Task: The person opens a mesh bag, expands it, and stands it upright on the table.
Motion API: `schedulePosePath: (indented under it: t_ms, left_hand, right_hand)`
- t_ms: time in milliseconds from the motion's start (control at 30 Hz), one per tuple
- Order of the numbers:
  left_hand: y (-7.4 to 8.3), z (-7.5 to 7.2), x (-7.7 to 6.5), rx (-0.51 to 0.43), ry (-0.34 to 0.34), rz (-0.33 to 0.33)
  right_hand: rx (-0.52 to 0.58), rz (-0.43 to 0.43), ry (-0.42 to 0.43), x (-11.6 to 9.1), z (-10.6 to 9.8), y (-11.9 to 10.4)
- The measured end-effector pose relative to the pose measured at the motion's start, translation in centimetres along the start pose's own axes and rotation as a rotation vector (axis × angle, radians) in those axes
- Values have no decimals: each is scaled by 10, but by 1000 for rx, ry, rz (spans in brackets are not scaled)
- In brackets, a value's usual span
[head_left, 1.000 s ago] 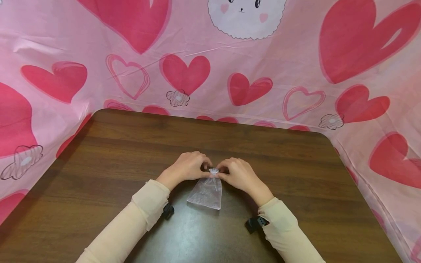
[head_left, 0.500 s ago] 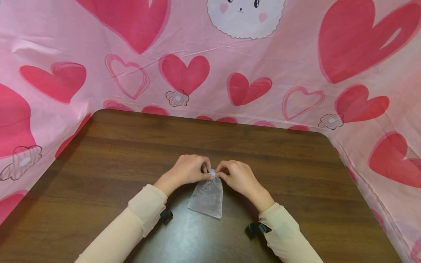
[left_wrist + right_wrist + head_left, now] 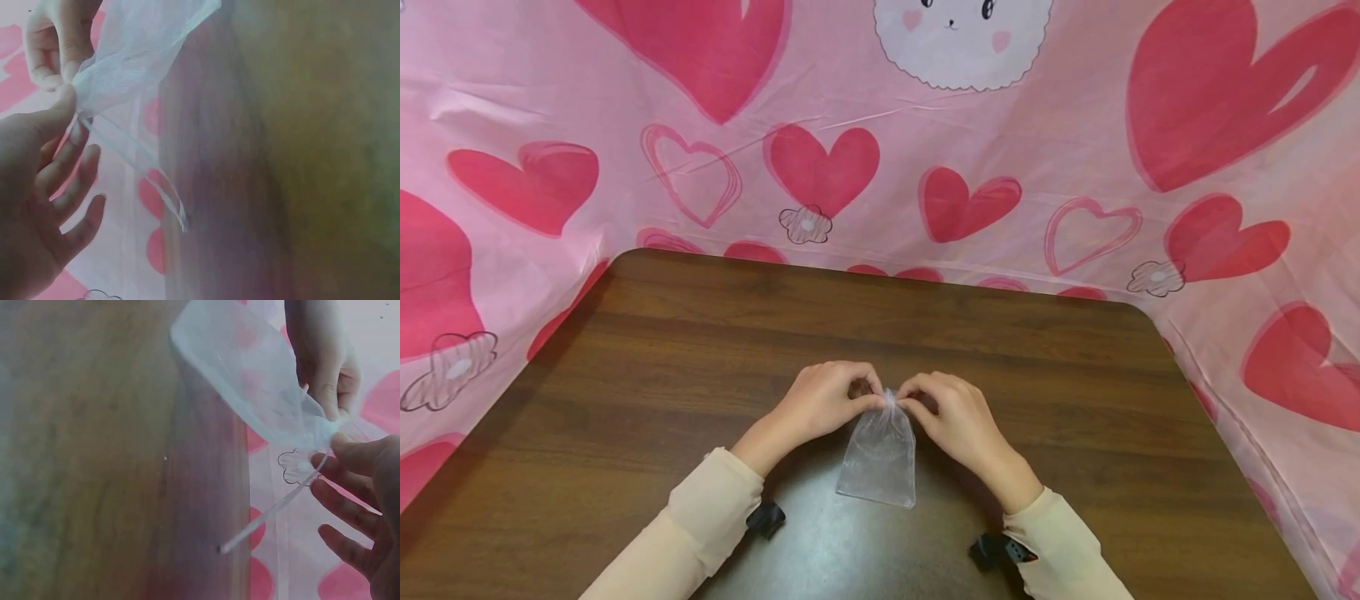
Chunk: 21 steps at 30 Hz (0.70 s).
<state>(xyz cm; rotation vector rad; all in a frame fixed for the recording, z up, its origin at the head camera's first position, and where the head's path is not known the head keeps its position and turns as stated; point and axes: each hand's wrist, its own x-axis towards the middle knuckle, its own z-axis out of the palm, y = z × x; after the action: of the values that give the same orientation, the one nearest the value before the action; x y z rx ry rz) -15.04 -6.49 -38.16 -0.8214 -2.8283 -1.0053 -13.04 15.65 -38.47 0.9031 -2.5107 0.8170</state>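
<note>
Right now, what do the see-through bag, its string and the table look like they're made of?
The bag seems thin, shiny fabric, perhaps organza: it's see-through and bunches into soft folds. Its string may be smooth ribbon or cord: pale, thin and bent. The table looks like wood, or laminate printed like it: dark grain streaks, glossy shine.

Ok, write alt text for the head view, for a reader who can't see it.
A person's left hand and right hand pinch a sheer whitish bag by its gathered top, over a brown wood-grain table. Beyond the table is a pink heart-print cloth.
</note>
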Motion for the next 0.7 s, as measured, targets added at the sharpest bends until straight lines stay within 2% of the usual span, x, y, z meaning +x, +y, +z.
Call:
schedulePosePath:
  t_ms: [100,233,500,700]
  left_hand:
    - [4,-1,-6,-17,44,19]
    - [8,-3,-12,-24,110,64]
    - [15,-6,-18,-38,218,177]
    - [19,-7,-20,-53,246,225]
  right_hand:
    - [26,1,51,-3,-2,-3]
    - [61,54,96,-7,-6,-6]
    - [239,161,64,-10,-12,-17]
    - [367,182,86,-10,-13,-21]
